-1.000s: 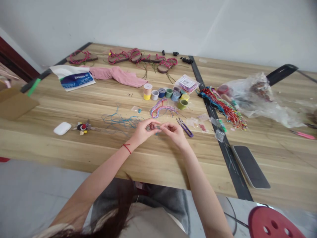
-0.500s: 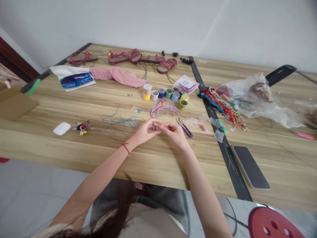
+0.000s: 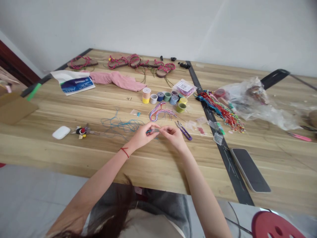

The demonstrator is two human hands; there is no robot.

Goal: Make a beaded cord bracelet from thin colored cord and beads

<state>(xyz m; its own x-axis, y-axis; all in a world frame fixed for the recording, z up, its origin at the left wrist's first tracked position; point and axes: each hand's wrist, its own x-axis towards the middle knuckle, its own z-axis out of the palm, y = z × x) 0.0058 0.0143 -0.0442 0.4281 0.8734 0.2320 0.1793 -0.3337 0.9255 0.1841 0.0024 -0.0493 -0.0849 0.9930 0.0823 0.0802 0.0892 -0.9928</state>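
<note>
Blue thread (image 3: 121, 125) is lying in loose loops on the counter (image 3: 153, 168), at ten o'clock from the left grip (image 3: 143, 136), and a short bit is showing between the two grips. A clear packet (image 3: 184, 87) is sitting at twelve o'clock from the right grip (image 3: 174, 136), holding pink and purple stuff (image 3: 187, 94). A big see-through bag (image 3: 264, 112) is resting at two o'clock, with something brown (image 3: 257, 94) inside. Both grips are pinching the thin blue bit, their tips almost touching.
</note>
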